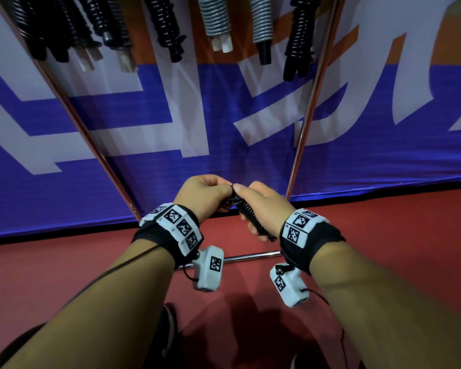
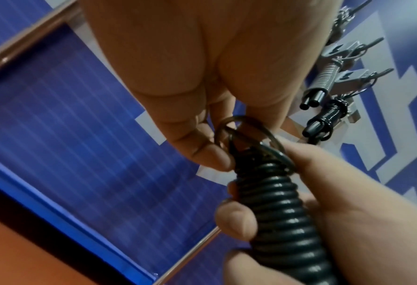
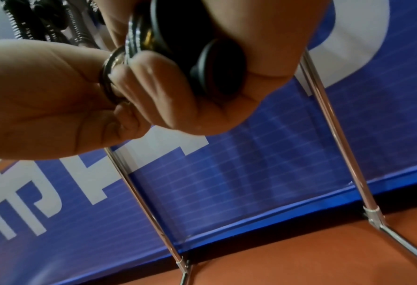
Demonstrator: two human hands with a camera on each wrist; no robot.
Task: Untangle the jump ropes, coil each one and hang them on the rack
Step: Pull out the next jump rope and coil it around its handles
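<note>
My right hand [image 1: 261, 206] is wrapped around a coiled black jump rope [image 1: 253, 218], fingers curled round its tightly wound bundle, thumb lying along the upper end. My left hand [image 1: 205, 194] pinches the metal ring [image 2: 246, 138] at that upper end between thumb and fingertips, so both hands meet at the top of the bundle. The bundle's long axis runs on a slant: its ring end points up, away from me and a little left, and its handle end points down toward me and right, poking out below my right palm. In the right wrist view the round black handle butts [image 3: 218, 67] show against my palm. I hold it low and near, in front of the rack [image 1: 308, 102], between its two slanted metal posts and above its bottom crossbar [image 1: 250, 256]. Farther off and higher, other coiled ropes [image 1: 298, 35], black ones and grey ones [image 1: 214, 20], hang from the rack with handles pointing down. Behind is a blue, white and orange banner [image 1: 171, 115]; below, a red floor [image 1: 64, 262].
</note>
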